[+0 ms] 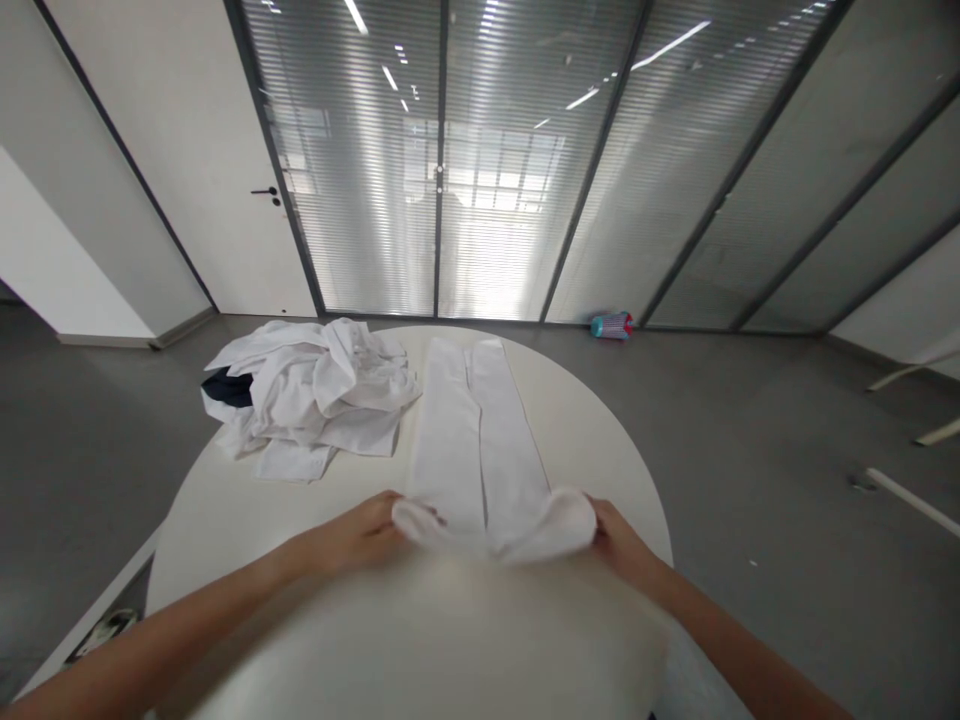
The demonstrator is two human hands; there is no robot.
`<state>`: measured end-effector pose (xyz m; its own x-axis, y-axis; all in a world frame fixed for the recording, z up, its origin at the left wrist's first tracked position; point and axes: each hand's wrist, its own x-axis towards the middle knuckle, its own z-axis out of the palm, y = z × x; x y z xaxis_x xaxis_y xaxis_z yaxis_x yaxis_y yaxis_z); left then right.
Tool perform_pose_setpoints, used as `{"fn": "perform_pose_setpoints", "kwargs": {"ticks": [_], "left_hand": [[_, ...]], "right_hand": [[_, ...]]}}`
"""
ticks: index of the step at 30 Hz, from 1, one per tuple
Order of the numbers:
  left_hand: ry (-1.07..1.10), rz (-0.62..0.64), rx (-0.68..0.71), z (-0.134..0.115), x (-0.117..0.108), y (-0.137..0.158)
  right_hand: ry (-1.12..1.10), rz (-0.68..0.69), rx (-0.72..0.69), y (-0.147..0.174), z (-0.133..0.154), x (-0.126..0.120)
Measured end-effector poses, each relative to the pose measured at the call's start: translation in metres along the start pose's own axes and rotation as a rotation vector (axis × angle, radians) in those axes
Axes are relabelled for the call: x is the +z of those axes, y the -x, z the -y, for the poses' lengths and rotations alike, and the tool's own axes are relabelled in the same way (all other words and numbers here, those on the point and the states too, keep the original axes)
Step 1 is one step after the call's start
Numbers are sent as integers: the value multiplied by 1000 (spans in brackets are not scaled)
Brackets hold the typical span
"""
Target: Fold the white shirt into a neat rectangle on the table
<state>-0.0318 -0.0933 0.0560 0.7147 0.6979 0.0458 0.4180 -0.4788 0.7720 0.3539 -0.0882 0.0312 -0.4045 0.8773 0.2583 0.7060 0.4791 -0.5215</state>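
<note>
While no writing or label can be read anywhere, the hands tell plenty: the left hand (365, 532) lies palm down with its fingers curled over the near left corner of a pair of white trousers (480, 440), and the right hand (619, 545) closes on the near right corner, where the cloth bunches into a soft roll between them. Both forearms reach in from the bottom edge, angled toward each other. These trousers lie flat on a round white table (585, 420), legs side by side and pointing away toward the far rim (the near end is lifted slightly in the two grips). Just left of them, apart from the hands, sits a crumpled heap of white garments (315, 395) with a dark piece (225, 388) showing at its left edge. On the grey floor beyond the table, against the glass partition (487, 170), lies a small teal and pink bottle (611, 325)
</note>
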Motion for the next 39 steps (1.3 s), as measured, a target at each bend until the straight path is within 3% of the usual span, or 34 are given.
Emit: {"fn": "perform_pose_setpoints", "kwargs": {"ticks": [3, 6, 9, 13, 17, 21, 24, 26, 28, 30, 31, 34, 36, 39], "left_hand": [[335, -168, -367, 11, -10, -32], [512, -304, -520, 20, -12, -54], [567, -359, -505, 21, -8, -53], [484, -242, -425, 21, -1, -34], [432, -214, -502, 23, 2, -27], [478, -205, -550, 24, 2, -29], [491, -210, -564, 27, -2, -28], [410, -317, -544, 27, -7, -27], [177, -510, -452, 23, -11, -30], [-127, -611, -276, 13, -11, -40], [-258, -583, -176, 7, -8, -47], [-491, -335, 50, -5, 7, -72], [-566, -205, 77, -5, 19, -85], [-597, -121, -9, 8, 32, -93]], "right_hand": [[-150, -24, 272, -29, -6, 12], [-162, -25, 375, -45, -9, 19], [-210, -24, 442, -43, -9, 21], [-280, -65, 509, -34, -2, 24], [-253, -132, 517, -31, 3, 27], [-227, -108, 564, -29, 1, 26], [-88, -149, 509, -27, -2, 25], [63, -246, 395, -28, -2, 24], [202, -323, 235, -35, 4, 24], [291, -288, 90, -48, 12, 26], [314, -227, 36, -56, 17, 28], [357, -4, -26, -77, 26, 39], [382, 104, -5, -85, 25, 47], [401, 179, 39, -88, 15, 56]]}}
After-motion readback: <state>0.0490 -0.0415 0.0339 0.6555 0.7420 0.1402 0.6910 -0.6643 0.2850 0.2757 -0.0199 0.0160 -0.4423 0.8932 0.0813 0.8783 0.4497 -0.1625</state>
